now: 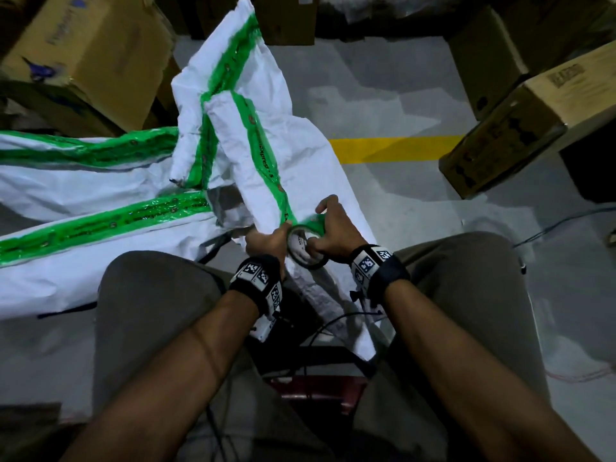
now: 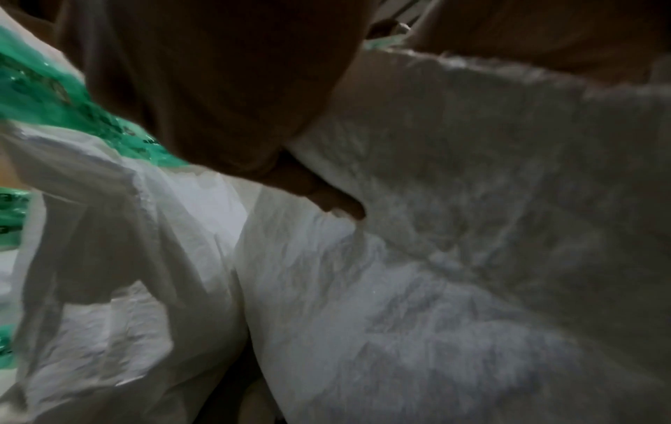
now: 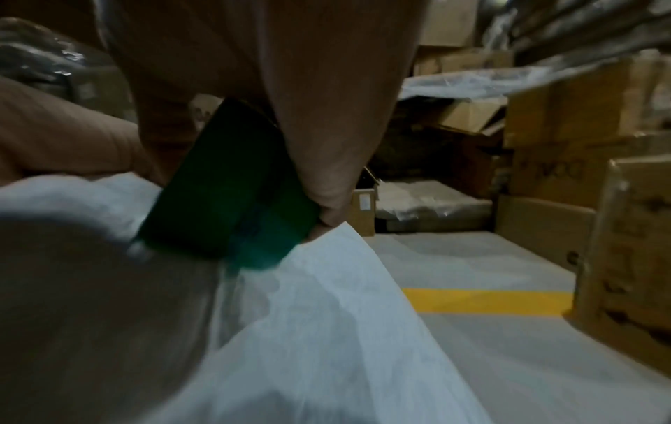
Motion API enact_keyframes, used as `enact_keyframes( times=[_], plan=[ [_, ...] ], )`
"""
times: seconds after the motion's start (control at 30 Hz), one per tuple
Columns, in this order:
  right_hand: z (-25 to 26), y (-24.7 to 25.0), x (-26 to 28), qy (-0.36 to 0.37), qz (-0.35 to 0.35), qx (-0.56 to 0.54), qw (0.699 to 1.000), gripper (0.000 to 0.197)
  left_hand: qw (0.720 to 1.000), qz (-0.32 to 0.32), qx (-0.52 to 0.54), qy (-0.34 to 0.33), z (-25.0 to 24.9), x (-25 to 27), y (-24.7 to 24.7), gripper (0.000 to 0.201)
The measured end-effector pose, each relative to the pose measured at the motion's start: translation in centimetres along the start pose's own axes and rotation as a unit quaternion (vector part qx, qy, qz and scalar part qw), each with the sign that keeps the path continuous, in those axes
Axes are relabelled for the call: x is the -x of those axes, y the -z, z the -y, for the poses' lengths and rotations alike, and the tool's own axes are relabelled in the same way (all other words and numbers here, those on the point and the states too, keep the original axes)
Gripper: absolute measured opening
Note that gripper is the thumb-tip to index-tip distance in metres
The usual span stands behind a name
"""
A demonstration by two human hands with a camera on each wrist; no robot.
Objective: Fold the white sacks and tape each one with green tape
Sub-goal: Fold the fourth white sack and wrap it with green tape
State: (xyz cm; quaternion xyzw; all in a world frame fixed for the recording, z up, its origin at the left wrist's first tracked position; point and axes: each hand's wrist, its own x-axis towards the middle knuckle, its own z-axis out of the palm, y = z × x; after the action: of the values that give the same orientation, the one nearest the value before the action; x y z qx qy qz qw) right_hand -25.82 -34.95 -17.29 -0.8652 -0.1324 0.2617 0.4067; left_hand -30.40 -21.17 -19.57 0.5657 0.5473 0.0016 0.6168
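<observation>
A folded white sack (image 1: 253, 151) with green tape strips lies between my knees, reaching away from me. My right hand (image 1: 328, 228) grips the green tape roll (image 1: 305, 240) at the sack's near part, fingers curled over its rim, a thumb through the core. The roll (image 3: 232, 200) shows dark green in the right wrist view. My left hand (image 1: 266, 241) grips the sack's edge beside the roll; its fingers (image 2: 327, 198) curl into the white fabric (image 2: 399, 287). A green tape strip (image 1: 266, 168) runs from the roll up the sack.
More taped white sacks (image 1: 66, 201) lie on the grey floor at the left. Cardboard boxes (image 1: 90, 55) stand at the back left, and further boxes (image 1: 533, 121) at the right. A yellow floor line (image 1: 393, 148) runs ahead. Cables (image 1: 316, 331) hang between my knees.
</observation>
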Motion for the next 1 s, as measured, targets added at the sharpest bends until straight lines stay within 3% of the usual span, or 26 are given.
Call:
enact_keyframes(
  times=[0.13,0.23,0.3,0.37,0.43,0.5,0.53,0.6,0.67,0.73,0.77,0.83,0.93,1.0],
  plan=[
    [-0.8,0.1,1.9,0.072,-0.062,-0.066,0.993,0.076,0.997,-0.028,0.059,-0.049,-1.2,-0.4,-0.4,0.082],
    [-0.3,1.3,2.6,0.114,-0.073,-0.034,0.990,0.077,0.996,0.010,0.063,-0.059,-2.1,-0.4,-0.7,0.051],
    [0.6,2.9,2.8,0.119,-0.060,0.012,0.991,0.077,0.994,0.008,0.082,-0.067,-2.5,-0.3,-0.5,0.045],
    [1.6,4.7,3.6,0.078,0.000,0.059,0.995,0.076,0.993,0.011,0.099,-0.062,-2.6,-1.4,-0.4,0.051],
    [2.1,5.8,4.6,0.030,0.116,0.152,0.981,0.079,0.992,0.018,0.122,-0.035,-2.3,-3.1,-0.3,0.080],
    [2.0,6.1,5.5,0.001,0.199,0.219,0.955,0.084,0.994,0.037,0.104,-0.016,0.2,-8.3,-1.1,0.103],
    [1.7,5.9,5.6,-0.008,0.211,0.229,0.950,0.085,0.993,0.053,0.103,-0.003,1.8,-11.9,-1.8,0.107],
    [0.9,5.0,5.4,-0.012,0.200,0.245,0.949,0.084,0.992,0.089,0.083,0.044,2.2,-13.5,-1.5,0.111],
    [0.1,3.9,5.1,0.001,0.196,0.258,0.946,0.076,0.987,0.128,0.063,0.079,-0.1,-8.4,0.2,0.090],
    [-0.2,3.0,4.9,-0.002,0.210,0.235,0.949,0.076,0.959,0.251,0.090,0.094,-2.3,-1.9,1.7,0.036],
    [-0.3,2.7,4.8,-0.008,0.219,0.225,0.950,0.075,0.942,0.301,0.104,0.110,-2.3,0.1,2.1,0.021],
    [-0.3,2.1,4.5,-0.009,0.221,0.221,0.950,0.072,0.930,0.329,0.088,0.134,-1.2,2.4,2.1,0.014],
    [-0.4,1.1,4.4,0.004,0.191,0.204,0.960,0.084,0.944,0.299,0.085,0.111,1.4,4.4,1.5,0.022],
    [-0.8,0.6,4.2,-0.007,0.167,0.180,0.969,0.081,0.964,0.210,0.153,0.055,4.0,4.8,0.4,0.037]
  ],
)
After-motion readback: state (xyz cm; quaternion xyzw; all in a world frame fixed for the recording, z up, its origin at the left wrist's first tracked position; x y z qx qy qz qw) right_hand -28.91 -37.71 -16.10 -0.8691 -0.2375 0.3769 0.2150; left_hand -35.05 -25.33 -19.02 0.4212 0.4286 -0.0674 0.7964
